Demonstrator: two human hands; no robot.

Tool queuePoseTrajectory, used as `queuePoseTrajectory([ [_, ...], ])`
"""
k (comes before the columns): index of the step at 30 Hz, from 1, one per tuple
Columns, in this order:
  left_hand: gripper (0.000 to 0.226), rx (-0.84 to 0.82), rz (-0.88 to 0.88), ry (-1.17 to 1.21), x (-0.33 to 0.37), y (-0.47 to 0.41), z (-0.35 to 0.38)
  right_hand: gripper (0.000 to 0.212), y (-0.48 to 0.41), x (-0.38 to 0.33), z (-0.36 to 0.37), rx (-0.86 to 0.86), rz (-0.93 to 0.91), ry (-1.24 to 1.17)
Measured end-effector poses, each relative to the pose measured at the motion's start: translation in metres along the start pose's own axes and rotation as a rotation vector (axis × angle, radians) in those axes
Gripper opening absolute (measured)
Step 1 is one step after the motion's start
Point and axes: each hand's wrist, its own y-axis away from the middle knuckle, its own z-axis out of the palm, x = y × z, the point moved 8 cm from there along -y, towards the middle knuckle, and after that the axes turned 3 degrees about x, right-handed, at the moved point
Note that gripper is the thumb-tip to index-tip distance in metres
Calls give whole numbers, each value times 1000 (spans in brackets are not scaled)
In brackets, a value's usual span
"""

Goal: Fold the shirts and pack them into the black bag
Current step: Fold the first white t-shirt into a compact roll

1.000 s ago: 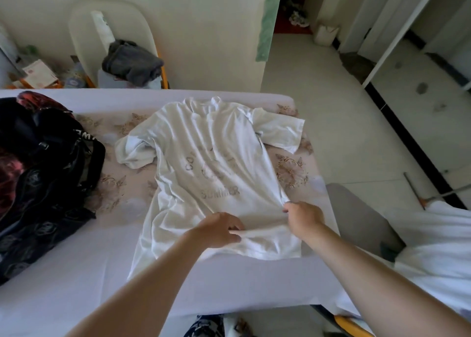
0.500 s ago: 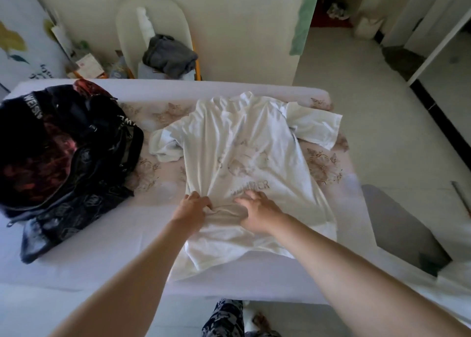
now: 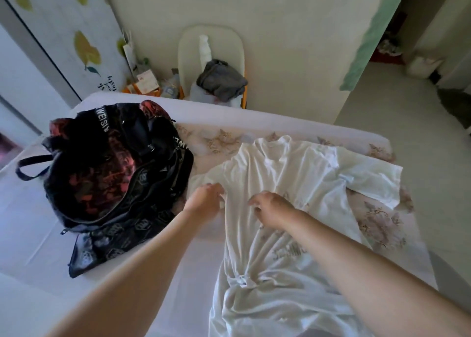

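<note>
Both hands moved up the white shirt (image 3: 293,173): left hand (image 3: 206,197) grips its sleeve, right hand (image 3: 271,209) lies relaxed.

The white shirt (image 3: 280,173) runs off the bottom edge, print unreadable.

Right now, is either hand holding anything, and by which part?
The left hand pinches the white shirt near its sleeve; the right hand: grip unclear.
</note>
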Motion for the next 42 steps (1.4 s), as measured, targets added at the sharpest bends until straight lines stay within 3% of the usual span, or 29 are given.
queuePoseTrajectory([
  [3, 55, 41, -30, -55, -28, -43, -10, 35, -51, -19, -15, 80, -58, -11],
  [6, 62, -54, -29, -108, -55, -90, 7, 38, -104, -35, -21, 141, -107, 9],
  [9, 51, -107, 7, -145, -65, -117, 23, 43, -143, -47, -23, 187, -140, 27],
  [12, 36, -136, 16, -125, -73, -136, 27, 64, -174, -50, -12, 129, -120, 169],
  [14, 9, -203, 38, -102, -73, -140, 26, 55, -184, -46, -5, 90, -113, 281],
  [15, 11, -208, 59, -95, -73, -142, 21, 42, -185, -46, -7, 122, -129, 288],
  [17, 26, -99, 124, -21, -70, -145, -2, 22, -182, -44, -23, 277, -145, 167],
  [20, 35, 377, 436, 85, -45, -124, -71, 16, -158, -34, -65, 597, -136, -19],
  [21, 39, 442, 514, 105, -36, -112, -83, 18, -145, -32, -75, 670, -155, 8],
  [22, 41, 372, 534, 100, -25, -102, -83, 22, -133, -27, -77, 692, -176, 63],
  [23, 41, 201, 494, 63, -16, -97, -69, 25, -123, -19, -74, 662, -184, 133],
  [25, 41, -268, 359, -233, -17, -82, -13, 28, -112, 5, -55, 522, -137, 289],
  [26, 41, -441, 298, -321, -24, -72, 9, 27, -107, 20, -44, 451, -89, 352],
  [27, 40, -512, 246, -333, -30, -66, 24, 28, -102, 31, -34, 385, -49, 385],
  [29, 39, -414, 205, -202, -34, -64, 30, 34, -92, 37, -24, 348, -50, 365],
  [32, 52, -155, 342, -176, -19, -60, 31, 46, -87, 28, -16, 329, -130, 298],
  [34, 64, -170, 369, -231, -11, -55, 47, 49, -88, 21, -11, 324, -178, 288],
  [38, 26, -125, 246, -180, -9, -61, 59, 39, -92, 20, -9, 355, -147, 256],
  [42, 23, 7, 178, -39, -9, -70, 27, 22, -99, 30, -21, 361, -32, 212],
])
